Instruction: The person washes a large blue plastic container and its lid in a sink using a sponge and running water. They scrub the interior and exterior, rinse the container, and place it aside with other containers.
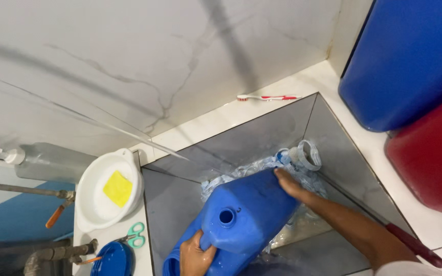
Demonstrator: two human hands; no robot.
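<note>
Both hands grip a blue plastic jerrycan (244, 217) low in the middle of the frame. The left hand (195, 255) is curled tight around its handle near the bottom edge, fingers wrapped under and out of sight. The right hand (288, 185) lies flatter on the can's upper corner, fingertips pressed over the edge; its forearm runs down to the lower right, where a pale sleeve is cut off by the frame.

The can's lower end is cropped by the bottom edge, and its far side hides part of what lies under it. It is tilted, a round open spout hole facing up, no cap on it.

Beneath and behind the can sits a crumpled clear plastic bottle (287, 163) with a ringed neck, hard to make out against wet reflections. Both rest in a grey tiled sink basin (262, 133) with sloping walls.

On the white ledge at upper centre lies a red-and-white toothbrush (267, 97). At left, a white bowl (90, 204) holds a yellow sponge (117, 188), with green-handled scissors (136, 235) just below it and a clear pump bottle (42, 161) lying above. A marbled white wall (129, 61) fills the top. A blue drum (410, 56) over a red drum (431, 158) stands at right, both cropped.
</note>
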